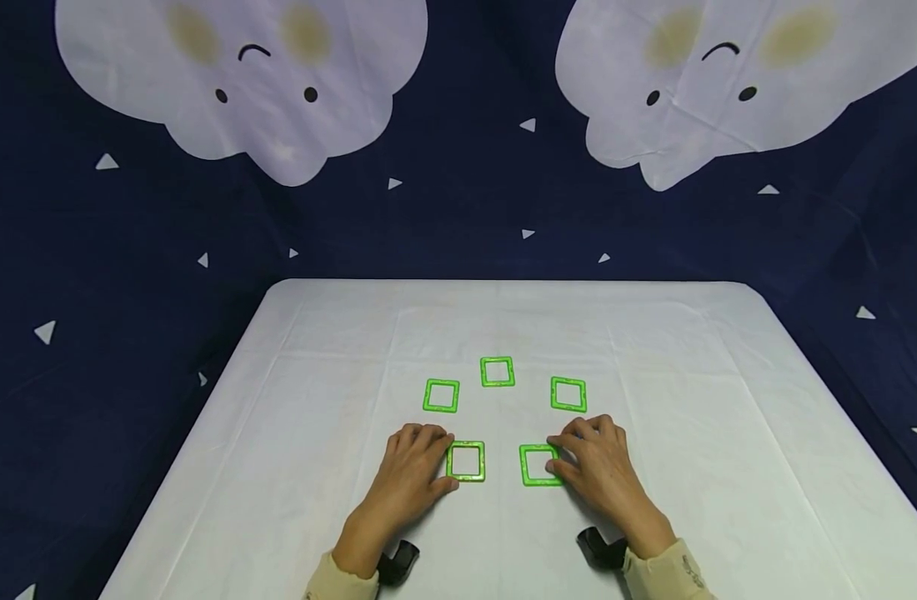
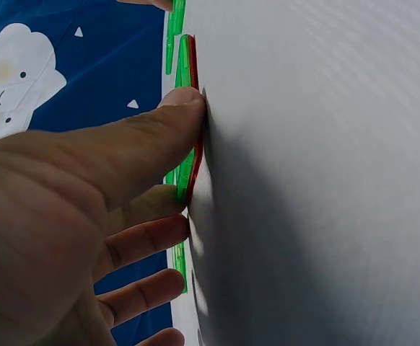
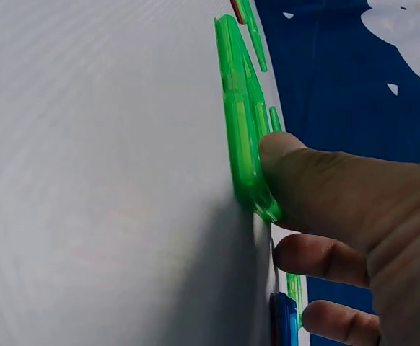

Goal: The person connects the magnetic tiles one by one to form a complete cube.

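My left hand (image 1: 409, 471) pinches the left edge of the near left green square magnetic tile (image 1: 483, 462), thumb at its lower corner and index finger at its upper one. A red layer (image 2: 193, 54) shows under that green tile (image 2: 185, 65) in the left wrist view. My right hand (image 1: 601, 462) holds the near right green square tile (image 1: 524, 467) by its right side between thumb and index finger; its other fingers spread beyond. The right wrist view has this tile (image 3: 240, 137) on edge, low over the white surface.
Behind the hands lie three more green square tiles: far left (image 1: 441, 408), far middle (image 1: 498, 384) and far right (image 1: 568, 407). A blue piece (image 3: 287, 321) shows below the right fingers in the right wrist view. The white table (image 1: 316, 375) meets a dark blue cloth (image 1: 458, 208).
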`<state>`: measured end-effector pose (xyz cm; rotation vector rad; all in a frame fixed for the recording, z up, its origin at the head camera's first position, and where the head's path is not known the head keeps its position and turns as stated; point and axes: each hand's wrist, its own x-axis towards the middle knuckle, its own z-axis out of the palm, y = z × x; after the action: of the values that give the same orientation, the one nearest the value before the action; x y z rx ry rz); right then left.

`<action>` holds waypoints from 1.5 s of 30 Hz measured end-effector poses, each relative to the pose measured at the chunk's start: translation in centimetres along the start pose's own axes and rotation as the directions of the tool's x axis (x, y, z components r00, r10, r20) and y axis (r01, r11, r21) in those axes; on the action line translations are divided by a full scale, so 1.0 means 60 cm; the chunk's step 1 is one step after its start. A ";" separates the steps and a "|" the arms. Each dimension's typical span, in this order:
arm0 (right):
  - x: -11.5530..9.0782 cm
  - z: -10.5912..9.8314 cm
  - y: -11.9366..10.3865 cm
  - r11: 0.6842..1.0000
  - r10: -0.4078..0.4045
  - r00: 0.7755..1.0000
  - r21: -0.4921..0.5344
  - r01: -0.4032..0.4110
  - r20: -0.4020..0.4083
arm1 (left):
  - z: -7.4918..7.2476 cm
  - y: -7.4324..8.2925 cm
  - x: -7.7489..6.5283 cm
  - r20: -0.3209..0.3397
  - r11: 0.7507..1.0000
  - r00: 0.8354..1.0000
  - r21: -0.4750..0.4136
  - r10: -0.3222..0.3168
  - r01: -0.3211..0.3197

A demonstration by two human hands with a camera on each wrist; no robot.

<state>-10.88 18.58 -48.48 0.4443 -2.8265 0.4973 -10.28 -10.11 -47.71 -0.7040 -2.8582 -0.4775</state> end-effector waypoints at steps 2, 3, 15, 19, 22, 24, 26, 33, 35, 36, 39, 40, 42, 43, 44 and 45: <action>0.000 0.001 0.001 1.000 0.005 1.000 0.014 -0.005 -0.007 | -0.001 0.001 0.000 0.005 1.000 1.000 -0.004 -0.002 0.002; 0.001 0.002 0.001 1.000 0.009 1.000 0.022 -0.009 -0.011 | -0.001 0.001 -0.001 0.010 1.000 1.000 -0.005 -0.003 0.003; 0.001 0.012 0.008 0.994 0.024 0.999 0.104 -0.020 -0.035 | 0.000 0.002 -0.002 0.005 1.000 1.000 0.001 0.001 -0.001; 0.002 0.012 0.010 0.992 0.025 0.999 0.124 -0.020 -0.037 | 0.001 0.002 -0.002 0.014 1.000 1.000 -0.009 -0.006 0.006; 0.002 0.013 0.011 0.991 0.019 0.998 0.133 -0.011 -0.052 | 0.001 0.003 -0.003 0.015 1.000 1.000 -0.013 -0.010 0.010; 0.003 0.014 0.012 0.990 0.013 0.998 0.142 -0.004 -0.067 | 0.001 0.003 -0.004 0.013 1.000 1.000 -0.014 -0.011 0.011; 0.003 0.014 0.013 0.988 0.013 0.997 0.157 -0.001 -0.076 | 0.002 0.004 -0.004 0.011 1.000 1.000 -0.011 -0.010 0.010; 0.002 0.014 0.013 0.964 0.068 0.994 0.262 -0.043 -0.087 | 0.000 0.007 -0.003 0.011 1.000 1.000 -0.002 -0.005 0.005; 0.002 0.013 0.013 0.955 0.087 0.993 0.292 -0.058 -0.085 | 0.000 0.007 -0.003 0.005 1.000 1.000 0.002 -0.001 0.001; 0.002 0.013 0.013 0.950 0.092 0.992 0.307 -0.063 -0.084 | 0.000 0.008 -0.003 0.003 1.000 1.000 0.004 0.001 -0.001; 0.003 0.012 0.014 0.942 0.086 0.992 0.332 -0.050 -0.096 | 0.001 0.008 -0.003 -0.004 1.000 1.000 0.007 0.003 -0.003; 0.003 0.012 0.014 0.940 0.081 0.991 0.338 -0.041 -0.104 | 0.001 0.008 -0.003 -0.007 1.000 1.000 0.007 0.005 -0.005; 0.004 0.012 0.015 0.939 0.069 0.990 0.344 -0.024 -0.120 | 0.000 0.010 -0.003 -0.001 1.000 1.000 0.008 0.005 -0.005; 0.004 0.011 0.015 0.939 0.066 0.990 0.344 -0.018 -0.128 | 0.001 0.010 -0.003 -0.001 1.000 1.000 0.010 0.008 -0.008; 0.004 0.011 0.015 0.938 0.063 0.989 0.345 -0.014 -0.133 | 0.000 0.011 -0.003 0.005 1.000 1.000 0.006 0.007 -0.007; 0.004 0.011 0.016 0.939 0.061 0.989 0.344 -0.011 -0.136 | 0.000 0.012 -0.002 0.011 1.000 1.000 0.002 0.006 -0.006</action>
<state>-11.52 19.11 -49.31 0.3995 -2.6147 0.9963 -9.81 -9.57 -47.57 -0.7173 -2.8656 -0.4705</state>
